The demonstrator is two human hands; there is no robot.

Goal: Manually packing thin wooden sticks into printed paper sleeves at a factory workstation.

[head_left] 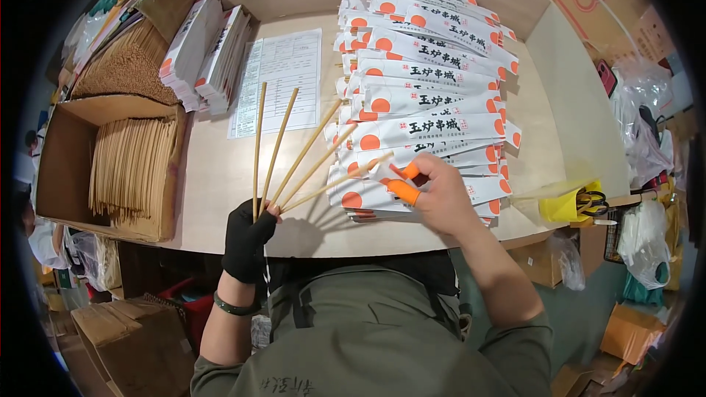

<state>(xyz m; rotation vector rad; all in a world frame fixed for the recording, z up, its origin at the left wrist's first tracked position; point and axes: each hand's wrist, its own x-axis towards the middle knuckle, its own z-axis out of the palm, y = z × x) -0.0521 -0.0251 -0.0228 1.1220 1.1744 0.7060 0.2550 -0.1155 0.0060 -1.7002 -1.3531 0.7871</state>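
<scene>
My left hand [248,241], in a black fingerless glove, is closed around the lower ends of several long wooden chopsticks [308,151], which fan out away from me. With orange covers on its thumb and a finger, my right hand [443,192] pinches a small white paper sleeve [384,171]. The rightmost chopstick's tip is at this sleeve's mouth; how far it goes in I cannot tell. Under and beyond the right hand lies a tall pile of white sleeves [441,99] with orange dots, some with stick ends showing at the left side.
At the left, a cardboard box [158,229] holds many sticks, with another packed box [121,66] behind it. Flat sleeve stacks [193,44] stand beside a printed sheet [283,81]. Scissors [590,202] rest in a yellow holder [559,208] at the right edge. Low panels border the table.
</scene>
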